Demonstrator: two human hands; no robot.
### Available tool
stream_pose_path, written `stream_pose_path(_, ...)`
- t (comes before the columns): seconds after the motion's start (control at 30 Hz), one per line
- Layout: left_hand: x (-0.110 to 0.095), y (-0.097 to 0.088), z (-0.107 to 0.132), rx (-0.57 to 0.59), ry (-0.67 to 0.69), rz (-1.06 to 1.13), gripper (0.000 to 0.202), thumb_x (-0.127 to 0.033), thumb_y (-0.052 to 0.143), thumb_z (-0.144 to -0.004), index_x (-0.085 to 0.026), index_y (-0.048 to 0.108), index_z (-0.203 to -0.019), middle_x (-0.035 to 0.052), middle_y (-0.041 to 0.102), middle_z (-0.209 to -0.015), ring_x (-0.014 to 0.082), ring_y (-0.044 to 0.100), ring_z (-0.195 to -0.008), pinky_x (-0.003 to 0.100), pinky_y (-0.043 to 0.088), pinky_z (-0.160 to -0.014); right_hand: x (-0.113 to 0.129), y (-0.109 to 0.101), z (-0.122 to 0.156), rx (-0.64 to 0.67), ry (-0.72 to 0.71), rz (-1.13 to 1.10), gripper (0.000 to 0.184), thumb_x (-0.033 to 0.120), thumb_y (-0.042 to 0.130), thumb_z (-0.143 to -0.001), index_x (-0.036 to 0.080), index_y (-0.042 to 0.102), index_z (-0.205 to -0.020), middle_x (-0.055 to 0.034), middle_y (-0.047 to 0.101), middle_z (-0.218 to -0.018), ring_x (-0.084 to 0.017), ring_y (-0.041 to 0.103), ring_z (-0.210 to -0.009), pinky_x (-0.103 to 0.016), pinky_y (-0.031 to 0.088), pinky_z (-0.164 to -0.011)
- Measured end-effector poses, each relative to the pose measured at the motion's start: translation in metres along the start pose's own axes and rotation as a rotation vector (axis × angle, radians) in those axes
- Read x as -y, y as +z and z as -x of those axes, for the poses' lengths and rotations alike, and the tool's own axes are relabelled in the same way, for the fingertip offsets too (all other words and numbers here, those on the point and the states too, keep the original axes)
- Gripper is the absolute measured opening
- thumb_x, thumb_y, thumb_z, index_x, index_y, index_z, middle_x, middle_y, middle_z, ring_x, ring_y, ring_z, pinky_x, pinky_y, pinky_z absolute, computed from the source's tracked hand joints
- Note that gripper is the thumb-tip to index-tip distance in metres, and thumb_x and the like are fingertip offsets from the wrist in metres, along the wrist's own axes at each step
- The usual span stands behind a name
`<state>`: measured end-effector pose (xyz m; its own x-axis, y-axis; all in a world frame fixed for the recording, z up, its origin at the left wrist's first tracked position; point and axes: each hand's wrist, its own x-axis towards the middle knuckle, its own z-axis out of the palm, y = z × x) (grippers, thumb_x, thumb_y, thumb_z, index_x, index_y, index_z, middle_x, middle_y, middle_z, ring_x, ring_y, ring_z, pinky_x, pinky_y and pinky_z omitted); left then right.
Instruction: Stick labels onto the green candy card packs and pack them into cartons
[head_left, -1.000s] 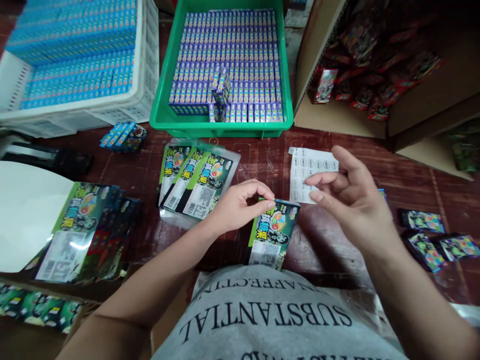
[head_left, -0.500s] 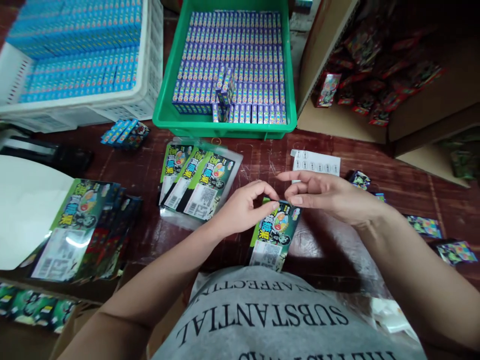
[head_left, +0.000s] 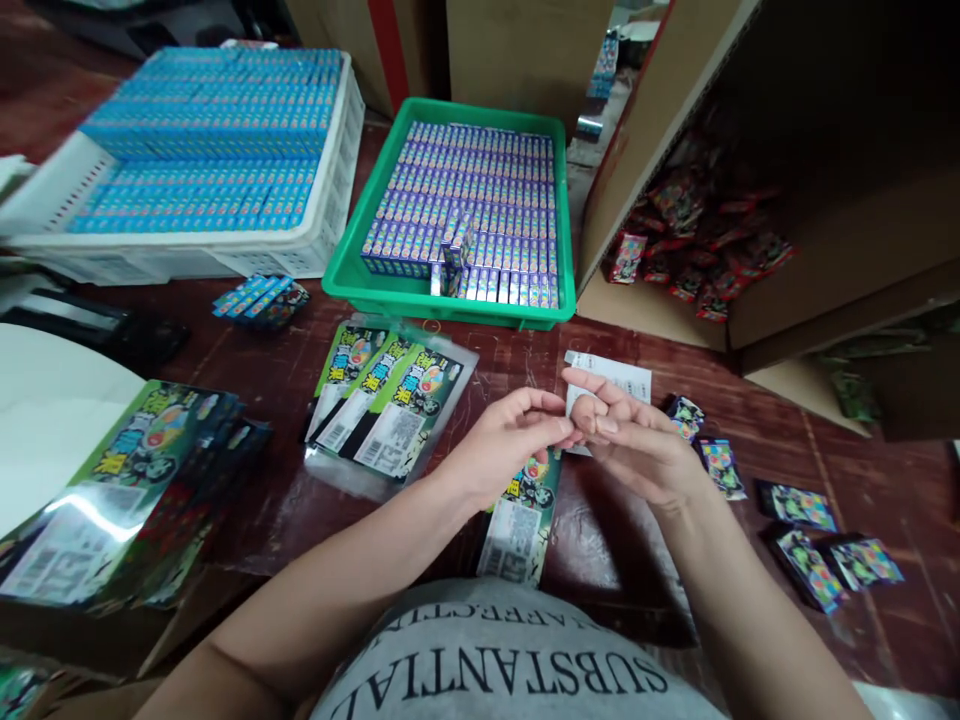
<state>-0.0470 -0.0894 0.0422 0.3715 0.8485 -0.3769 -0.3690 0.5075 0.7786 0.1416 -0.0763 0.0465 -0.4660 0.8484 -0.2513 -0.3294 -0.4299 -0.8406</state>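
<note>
My left hand [head_left: 525, 438] and my right hand [head_left: 637, 440] meet in front of my body with fingertips pressed together. Both are closed in a pinch; whatever sits between the fingers is too small or hidden to make out. Just under them is a green and black printed packet [head_left: 517, 515] with a white barcode label, its top covered by my left hand. Behind my right hand lies a white sheet of round stickers [head_left: 615, 376], partly covered by the fingers. To the left, several similar packets [head_left: 390, 432] overlap on a clear plastic sleeve.
A green tray [head_left: 450, 312] of purple boxes and a white crate [head_left: 330, 235] of blue boxes stand at the back. Small dark packs [head_left: 799, 505] lie at right, beside an open carton [head_left: 645, 335] with red packets. A packet stack [head_left: 142, 450] is at left.
The view has shifted, so the trays appear lower. My hands have come closer together, and my right hand's fingers have curled inward from a more stretched pose.
</note>
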Motion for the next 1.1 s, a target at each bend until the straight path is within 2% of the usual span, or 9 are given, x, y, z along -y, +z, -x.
stream_pose_path(0.13,-0.001,0.004,0.001,0.0,-0.093,0.108,0.03,-0.021,0.078,-0.078,-0.016,0.059,-0.101,0.003,0.069,-0.082,0.0135,0.065,-0.077,0.023,0.041,-0.059,-0.005,-0.003,-0.001,-0.01,0.027,-0.056,0.054,0.026,0.077,-0.079,0.025,0.064,-0.131,0.0019,0.059,-0.084,-0.013,0.057,-0.072,-0.029,0.051,-0.076)
stream_pose_path(0.23,0.002,0.007,0.005,-0.126,0.066,-0.027,0.031,-0.021,0.077,-0.079,-0.018,0.056,-0.102,0.0001,0.067,-0.082,0.0119,0.064,-0.075,0.024,0.044,-0.065,-0.012,-0.003,-0.002,-0.086,-0.006,0.009,0.055,0.029,0.079,-0.079,0.026,0.063,-0.131,0.0026,0.059,-0.084,-0.012,0.055,-0.072,-0.028,0.051,-0.077)
stream_pose_path(0.37,0.014,-0.007,0.007,-0.308,0.491,-0.566,0.035,-0.022,0.068,-0.089,-0.022,0.051,-0.119,0.0014,0.069,-0.094,0.0163,0.066,-0.09,0.034,0.05,-0.088,-0.013,-0.002,-0.003,-0.243,-0.175,0.315,0.052,0.034,0.077,-0.084,0.028,0.057,-0.132,0.0022,0.061,-0.088,-0.014,0.059,-0.081,-0.03,0.05,-0.083)
stream_pose_path(0.47,0.023,-0.032,0.002,-0.332,0.617,-1.039,0.049,-0.024,0.067,-0.09,-0.019,0.048,-0.135,0.0103,0.067,-0.12,0.0248,0.061,-0.115,0.045,0.047,-0.103,0.003,-0.012,-0.004,-0.289,-0.303,0.611,0.052,0.039,0.075,-0.087,0.025,0.052,-0.132,-0.0001,0.062,-0.09,-0.016,0.059,-0.084,-0.032,0.049,-0.078)
stream_pose_path(0.6,0.024,-0.055,-0.006,-0.021,0.473,-1.316,0.028,-0.022,0.064,-0.091,-0.016,0.066,-0.118,0.0102,0.069,-0.115,0.0271,0.06,-0.112,0.048,0.047,-0.103,0.039,-0.026,-0.01,0.007,-0.194,0.863,0.049,0.039,0.068,-0.093,0.021,0.048,-0.134,-0.003,0.062,-0.094,-0.016,0.058,-0.083,-0.031,0.048,-0.074)
stream_pose_path(0.7,0.014,-0.051,-0.003,0.077,0.454,-1.187,0.014,-0.02,0.061,-0.092,-0.02,0.073,-0.099,0.0059,0.069,-0.103,0.0214,0.064,-0.102,0.042,0.051,-0.098,0.059,-0.021,-0.018,0.309,-0.003,0.914,0.043,0.036,0.062,-0.096,0.019,0.047,-0.133,-0.0033,0.062,-0.095,-0.015,0.058,-0.084,-0.03,0.049,-0.073)
stream_pose_path(0.8,0.002,-0.042,0.006,0.131,0.432,-1.01,0.012,-0.021,0.062,-0.092,-0.02,0.073,-0.096,0.0042,0.069,-0.101,0.0179,0.066,-0.099,0.037,0.052,-0.094,0.066,-0.008,-0.026,0.514,0.166,0.904,0.038,0.031,0.058,-0.096,0.019,0.048,-0.131,-0.0025,0.063,-0.094,-0.015,0.059,-0.084,-0.029,0.05,-0.073)
stream_pose_path(0.93,-0.002,-0.039,0.013,0.113,0.347,-0.948,0.013,-0.021,0.061,-0.091,-0.02,0.073,-0.096,0.004,0.072,-0.1,0.0166,0.067,-0.092,0.035,0.053,-0.087,0.062,0.004,-0.032,0.581,0.253,0.905,0.038,0.031,0.057,-0.095,0.02,0.047,-0.131,-0.0025,0.064,-0.096,-0.014,0.058,-0.081,-0.028,0.05,-0.071)
stream_pose_path(1.1,0.004,-0.04,0.014,0.083,0.346,-0.917,0.012,-0.021,0.063,-0.09,-0.02,0.074,-0.095,0.0042,0.073,-0.102,0.0168,0.068,-0.093,0.034,0.053,-0.087,0.049,0.002,-0.034,0.555,0.259,1.005,0.046,0.031,0.061,-0.09,0.019,0.044,-0.131,-0.0029,0.066,-0.095,-0.016,0.061,-0.081,-0.028,0.051,-0.067)
